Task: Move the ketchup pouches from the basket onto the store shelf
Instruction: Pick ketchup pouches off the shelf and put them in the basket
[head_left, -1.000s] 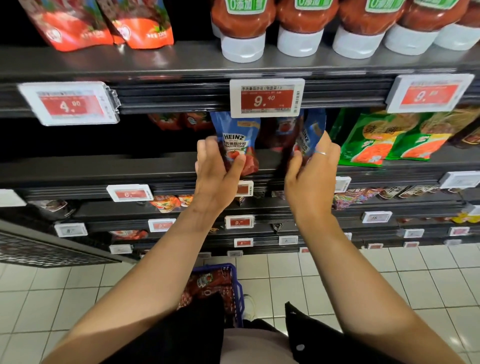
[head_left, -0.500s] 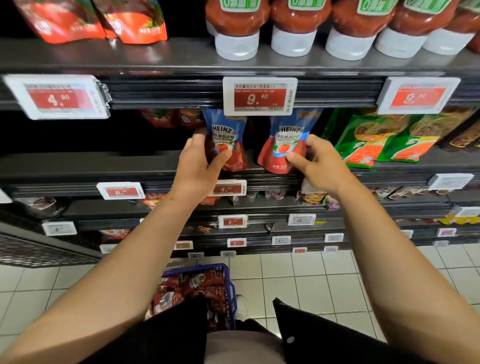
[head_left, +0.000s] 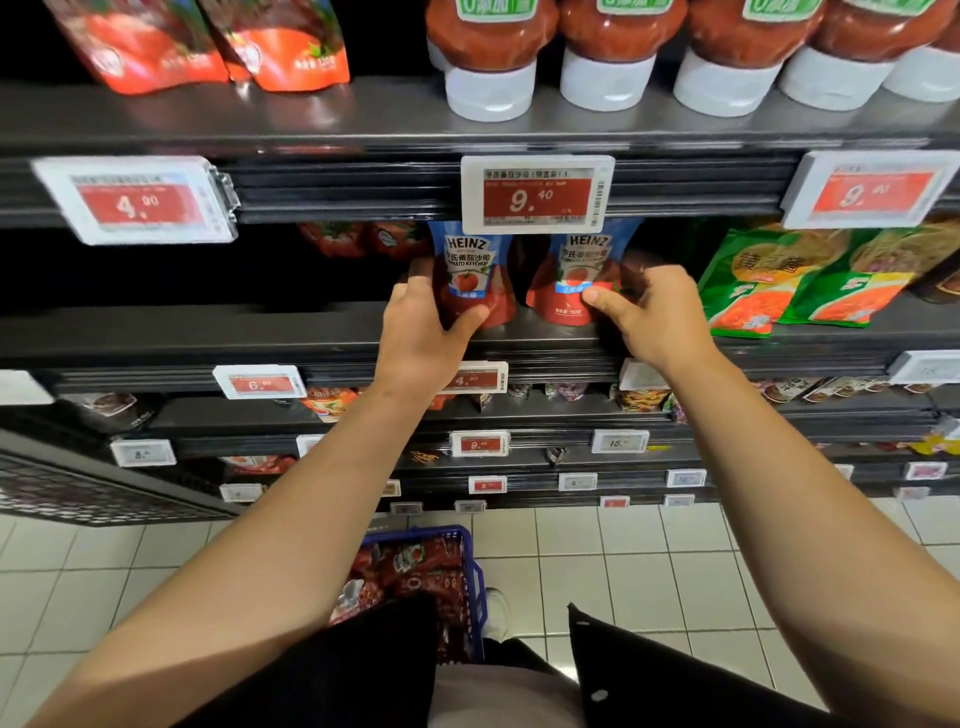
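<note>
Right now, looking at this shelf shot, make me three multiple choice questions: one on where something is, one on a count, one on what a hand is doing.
1. Where is the blue basket?
A. On the floor by the person's feet
B. On the top shelf
C. Hanging from the left arm

2. How many Heinz ketchup pouches stand under the 9.40 price tag?
A. Two
B. Five
C. None

3. What is the left hand doing?
A. Hanging empty at the side
B. Holding the left pouch
C. Pulling off a price tag

Answers:
1. A, the basket sits on the white floor tiles below the arms.
2. A, the left pouch and the right pouch stand side by side.
3. B, its thumb and fingers wrap the pouch's lower part, as the right hand holds the other.
</note>
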